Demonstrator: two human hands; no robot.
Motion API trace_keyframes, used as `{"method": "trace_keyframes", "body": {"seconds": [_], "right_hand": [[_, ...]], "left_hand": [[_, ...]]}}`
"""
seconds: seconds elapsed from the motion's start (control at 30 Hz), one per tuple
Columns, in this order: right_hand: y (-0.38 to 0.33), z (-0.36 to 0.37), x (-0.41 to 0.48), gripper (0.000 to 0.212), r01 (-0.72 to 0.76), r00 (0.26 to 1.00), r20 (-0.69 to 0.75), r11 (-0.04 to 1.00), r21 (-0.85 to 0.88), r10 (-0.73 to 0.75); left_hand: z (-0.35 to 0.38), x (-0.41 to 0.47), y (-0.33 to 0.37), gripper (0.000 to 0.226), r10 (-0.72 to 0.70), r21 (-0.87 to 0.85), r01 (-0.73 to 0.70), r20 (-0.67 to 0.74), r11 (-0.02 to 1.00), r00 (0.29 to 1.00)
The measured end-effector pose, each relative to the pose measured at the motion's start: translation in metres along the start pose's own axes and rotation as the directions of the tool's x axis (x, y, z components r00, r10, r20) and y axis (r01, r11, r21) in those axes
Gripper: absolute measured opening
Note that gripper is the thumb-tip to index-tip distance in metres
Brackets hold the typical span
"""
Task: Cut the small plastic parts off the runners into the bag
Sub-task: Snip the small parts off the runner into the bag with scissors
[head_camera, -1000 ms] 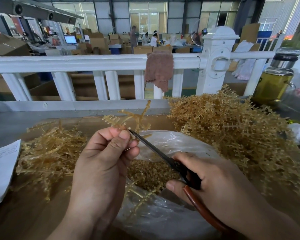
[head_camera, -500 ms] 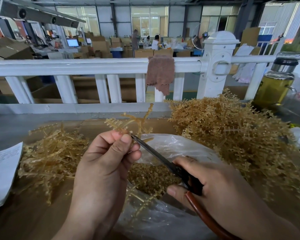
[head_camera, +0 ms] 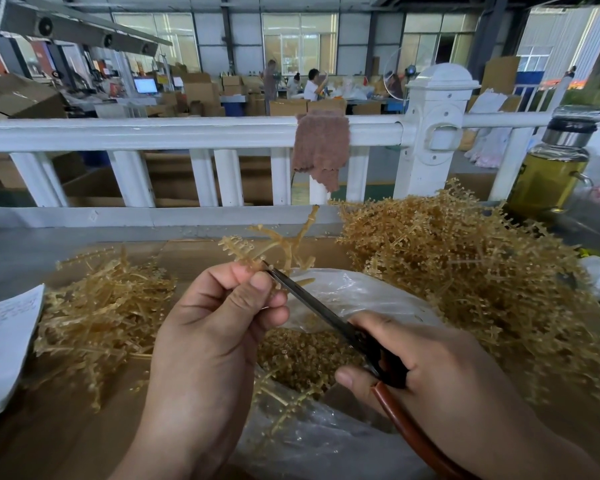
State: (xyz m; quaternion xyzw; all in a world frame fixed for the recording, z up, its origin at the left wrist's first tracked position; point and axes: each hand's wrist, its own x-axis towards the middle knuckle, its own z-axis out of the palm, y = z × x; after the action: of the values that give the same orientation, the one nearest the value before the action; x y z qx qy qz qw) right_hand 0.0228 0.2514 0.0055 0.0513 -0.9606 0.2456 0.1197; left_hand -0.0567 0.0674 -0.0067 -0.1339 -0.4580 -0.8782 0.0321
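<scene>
Amber runner (head_camera: pixel 278 242) pinched in left grip (head_camera: pixel 215 341), scissors (head_camera: pixel 321 315) clasped in right grip (head_camera: pixel 430 368) (handle partly hidden).

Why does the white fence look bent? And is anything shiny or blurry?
Head view: the wide lens bends the fence, so its bars lean outward; the windows behind glow very bright; the bag has white shine spots; the far workers look small and soft.

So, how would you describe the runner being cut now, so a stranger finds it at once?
Find the clear plastic bag at the centre. Just above it the left hand pinches one runner, the scissors tip against it. Unlike the left heap and right heap, it is held up alone.
</scene>
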Motion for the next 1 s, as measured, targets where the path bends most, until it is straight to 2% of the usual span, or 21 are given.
{"method": "trace_keyframes", "body": {"seconds": [0.5,0.7,0.8,1.0], "right_hand": [[-0.0030,-0.0042,0.0005,0.068,-0.038,0.999,0.032,0.997,-0.066,0.040],[-0.0027,-0.0057,0.0002,0.067,-0.047,0.998,0.042,0.996,-0.076,0.050],[-0.0022,-0.0069,0.0007,0.064,-0.051,0.996,0.064,0.997,-0.065,0.055],[0.0014,-0.0100,0.0031,0.066,-0.023,0.993,0.114,0.998,-0.052,0.029]], "left_hand": [[0.0007,-0.0013,0.0005,0.007,-0.022,0.027,0.022,-0.005,0.999,1.000],[-0.0009,-0.0025,0.0009,0.010,0.000,0.107,-0.001,0.004,0.994,1.000],[-0.0012,-0.0020,-0.0007,0.003,0.009,0.114,-0.008,-0.001,0.993,1.000],[-0.0058,-0.0023,-0.0011,0.004,0.107,0.333,-0.097,-0.013,0.938,0.994]]}}
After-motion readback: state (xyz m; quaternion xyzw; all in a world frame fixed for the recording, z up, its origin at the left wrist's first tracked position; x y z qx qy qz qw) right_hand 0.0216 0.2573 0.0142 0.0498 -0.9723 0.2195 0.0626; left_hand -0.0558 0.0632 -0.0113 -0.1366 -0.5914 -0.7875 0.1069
